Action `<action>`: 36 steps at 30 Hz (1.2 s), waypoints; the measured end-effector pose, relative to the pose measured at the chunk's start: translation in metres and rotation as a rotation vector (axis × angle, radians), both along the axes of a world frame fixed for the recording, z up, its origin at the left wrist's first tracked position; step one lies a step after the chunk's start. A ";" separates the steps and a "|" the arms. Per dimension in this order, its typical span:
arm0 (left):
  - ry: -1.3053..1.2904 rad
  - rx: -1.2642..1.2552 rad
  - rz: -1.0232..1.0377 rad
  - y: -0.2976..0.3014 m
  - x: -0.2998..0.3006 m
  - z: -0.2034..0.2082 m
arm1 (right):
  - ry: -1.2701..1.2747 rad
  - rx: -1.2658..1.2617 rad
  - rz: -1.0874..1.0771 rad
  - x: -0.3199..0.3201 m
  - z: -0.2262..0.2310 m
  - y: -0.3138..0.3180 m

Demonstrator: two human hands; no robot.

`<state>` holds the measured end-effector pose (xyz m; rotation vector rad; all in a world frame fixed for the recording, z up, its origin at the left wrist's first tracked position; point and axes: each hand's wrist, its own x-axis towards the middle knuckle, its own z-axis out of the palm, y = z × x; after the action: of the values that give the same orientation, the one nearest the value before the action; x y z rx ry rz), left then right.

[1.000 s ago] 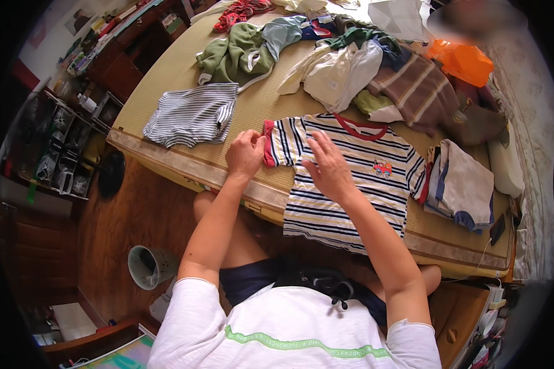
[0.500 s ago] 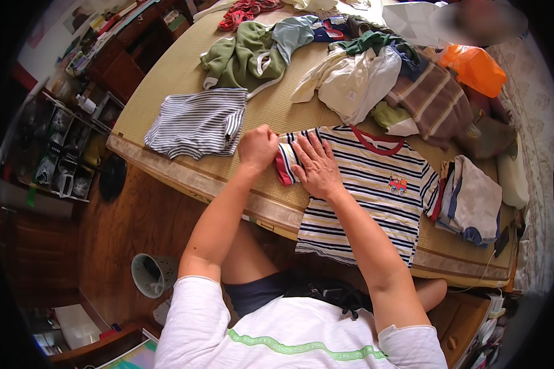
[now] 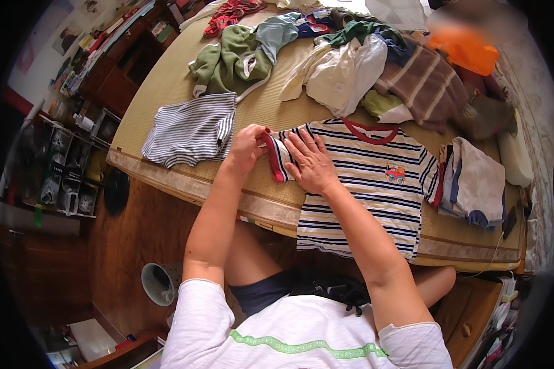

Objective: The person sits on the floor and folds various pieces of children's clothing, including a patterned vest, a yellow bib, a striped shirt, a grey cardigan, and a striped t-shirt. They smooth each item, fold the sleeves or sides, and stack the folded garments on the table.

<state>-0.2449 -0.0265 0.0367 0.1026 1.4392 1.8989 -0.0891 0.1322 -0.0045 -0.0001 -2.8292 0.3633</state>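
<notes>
A striped T-shirt [image 3: 366, 197] with a red collar and a small vehicle patch lies spread at the mat's near edge, its hem hanging over. My left hand [image 3: 247, 147] pinches the red cuff of its left-side sleeve [image 3: 277, 161]. Flat on that same sleeve, close to the shoulder, rests my right hand [image 3: 312, 165] with fingers spread. Left of my left hand lies a folded grey-and-white striped garment [image 3: 188, 132]. A stack of folded clothes [image 3: 476, 181] sits against the T-shirt's other sleeve.
Farther back are a green garment [image 3: 237, 58], a cream one [image 3: 341, 74], a brown striped one [image 3: 421, 86] and an orange bag [image 3: 468, 54]. The woven mat [image 3: 148, 80] covers the bed. A bin [image 3: 160, 284] stands on the floor at lower left.
My left hand has gone from a fist beside the sleeve to a pinch on its cuff, whose red edge now sits farther left. My right hand stays on the sleeve. The view has shifted slightly.
</notes>
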 end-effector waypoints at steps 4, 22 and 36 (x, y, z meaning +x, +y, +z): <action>0.033 0.056 -0.065 -0.009 0.000 -0.005 | -0.035 0.017 -0.005 0.001 0.003 -0.002; 0.541 -0.269 -0.395 0.011 -0.014 0.009 | -0.048 0.030 -0.009 0.001 0.005 -0.001; 1.564 -0.764 0.251 0.001 0.028 0.007 | -0.025 -0.012 -0.022 0.001 0.003 0.000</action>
<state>-0.2171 -0.0258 0.0432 1.2721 3.1613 1.0906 -0.0883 0.1327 -0.0017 -0.0390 -2.8493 0.3773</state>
